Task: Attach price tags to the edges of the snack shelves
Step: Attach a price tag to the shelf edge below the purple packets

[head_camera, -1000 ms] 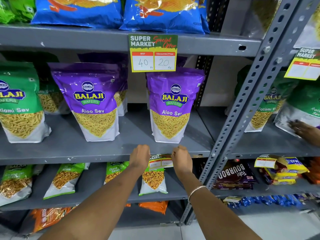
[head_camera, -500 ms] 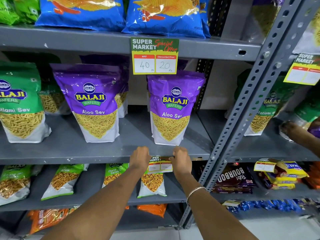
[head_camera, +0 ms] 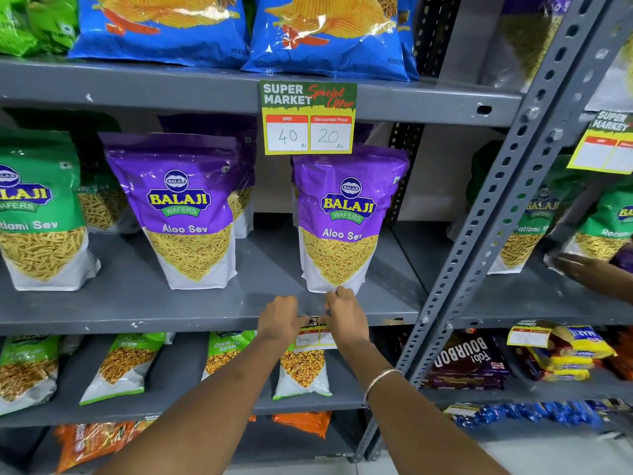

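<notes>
Left hand: I see my left hand [head_camera: 279, 318] at the front lip of the grey metal middle shelf [head_camera: 191, 318], fingers curled onto the left top corner of the small paper price tag [head_camera: 313, 335].
Price tag: dark header strip, yellow border, two white boxes under red bars; the left box has faint handwriting I cannot read. It hangs from the shelf edge, just below the purple Aloo Sev pouch [head_camera: 344, 222].
Right hand: my right hand [head_camera: 346, 318] pinches the tag's right top corner, fingers closed on it.
Finished tag: the larger green-and-yellow tag [head_camera: 308, 118] on the shelf above reads 40 and 20.
</notes>
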The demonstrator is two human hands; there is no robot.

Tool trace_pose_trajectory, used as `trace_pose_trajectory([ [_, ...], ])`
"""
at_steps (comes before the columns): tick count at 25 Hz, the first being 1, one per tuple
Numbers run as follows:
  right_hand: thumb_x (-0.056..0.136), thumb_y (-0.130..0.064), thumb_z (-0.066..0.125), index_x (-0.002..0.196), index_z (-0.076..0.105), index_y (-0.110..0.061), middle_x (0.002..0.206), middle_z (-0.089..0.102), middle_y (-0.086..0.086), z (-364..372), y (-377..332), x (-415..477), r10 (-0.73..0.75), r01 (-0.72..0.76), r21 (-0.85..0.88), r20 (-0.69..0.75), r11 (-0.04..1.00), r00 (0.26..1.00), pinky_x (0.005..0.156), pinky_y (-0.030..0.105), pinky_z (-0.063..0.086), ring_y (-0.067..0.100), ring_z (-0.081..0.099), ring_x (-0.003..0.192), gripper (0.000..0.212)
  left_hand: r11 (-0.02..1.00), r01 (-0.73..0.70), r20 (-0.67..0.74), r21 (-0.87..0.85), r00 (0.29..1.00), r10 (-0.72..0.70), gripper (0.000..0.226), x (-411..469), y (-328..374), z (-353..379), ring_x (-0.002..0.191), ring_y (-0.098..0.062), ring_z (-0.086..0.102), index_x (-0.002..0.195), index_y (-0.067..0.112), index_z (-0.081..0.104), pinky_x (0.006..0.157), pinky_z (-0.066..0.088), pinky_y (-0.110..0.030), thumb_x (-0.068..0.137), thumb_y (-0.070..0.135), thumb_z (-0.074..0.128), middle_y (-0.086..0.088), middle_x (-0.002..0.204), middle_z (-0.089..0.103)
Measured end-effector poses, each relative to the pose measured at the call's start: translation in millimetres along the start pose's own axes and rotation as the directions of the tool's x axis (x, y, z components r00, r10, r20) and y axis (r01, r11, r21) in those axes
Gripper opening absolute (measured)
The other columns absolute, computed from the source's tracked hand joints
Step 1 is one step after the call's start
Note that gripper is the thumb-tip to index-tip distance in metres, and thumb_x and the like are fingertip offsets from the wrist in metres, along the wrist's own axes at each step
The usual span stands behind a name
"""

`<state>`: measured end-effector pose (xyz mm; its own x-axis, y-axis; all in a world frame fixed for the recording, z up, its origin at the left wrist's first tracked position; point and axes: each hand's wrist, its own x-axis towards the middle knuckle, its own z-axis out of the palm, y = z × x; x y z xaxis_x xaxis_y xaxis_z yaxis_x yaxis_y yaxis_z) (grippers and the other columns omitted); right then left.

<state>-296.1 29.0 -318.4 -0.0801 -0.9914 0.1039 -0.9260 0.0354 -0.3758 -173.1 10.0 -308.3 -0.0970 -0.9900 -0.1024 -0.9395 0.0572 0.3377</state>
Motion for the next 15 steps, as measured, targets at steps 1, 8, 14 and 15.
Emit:
trace_pose_trajectory([
  [1, 0.08, -0.016, 0.067, 0.104, 0.05, -0.002, 0.112, 0.051, 0.017, -2, 5, 0, 0.008, -0.007, -0.045, 0.007, 0.999, 1.0, 0.082, 0.042, 0.046, 0.032, 0.046, 0.108, 0.033, 1.0, -0.003, 0.012, 0.029, 1.0, 0.002, 0.034, 2, 1, 0, 0.108, -0.035, 0.062, 0.105, 0.002, 0.063, 0.086, 0.051, -0.04, 0.088, 0.031, 0.062, -0.018, 0.115, 0.066],
  [8, 0.082, -0.035, 0.061, 0.12, 0.042, -0.009, 0.123, 0.05, 0.013, 5, 26, 0, 0.052, -0.049, -0.224, 0.011, 0.973, 0.999, 0.091, 0.044, 0.044, 0.033, 0.046, 0.115, 0.05, 0.995, 0.006, 0.064, 0.101, 0.998, -0.013, 0.038, -4, 9, -5, 0.123, -0.033, 0.055, 0.121, 0.004, 0.058, 0.101, 0.046, -0.04, 0.092, 0.03, 0.056, -0.017, 0.129, 0.06],
  [14, 0.081, -0.031, 0.062, 0.086, 0.058, -0.013, 0.098, 0.061, 0.016, 1, -44, 4, -0.148, 0.148, -0.053, 0.021, 0.987, 0.989, 0.072, 0.042, 0.046, 0.035, 0.059, 0.1, 0.019, 0.999, 0.035, -0.057, -0.015, 0.998, -0.035, 0.04, -53, -81, -52, 0.122, -0.037, 0.051, 0.125, 0.005, 0.048, 0.099, 0.045, -0.045, 0.094, 0.03, 0.048, -0.02, 0.13, 0.055],
  [15, 0.081, -0.03, 0.06, 0.078, 0.056, -0.015, 0.095, 0.063, 0.016, 3, -73, 8, -0.189, 0.19, -0.027, 0.044, 0.981, 0.981, 0.068, 0.04, 0.043, 0.036, 0.062, 0.095, 0.016, 0.993, 0.097, -0.078, -0.07, 0.992, -0.103, 0.039, -59, -116, -62, 0.123, -0.036, 0.052, 0.125, 0.006, 0.049, 0.099, 0.046, -0.044, 0.094, 0.03, 0.047, -0.019, 0.131, 0.055],
])
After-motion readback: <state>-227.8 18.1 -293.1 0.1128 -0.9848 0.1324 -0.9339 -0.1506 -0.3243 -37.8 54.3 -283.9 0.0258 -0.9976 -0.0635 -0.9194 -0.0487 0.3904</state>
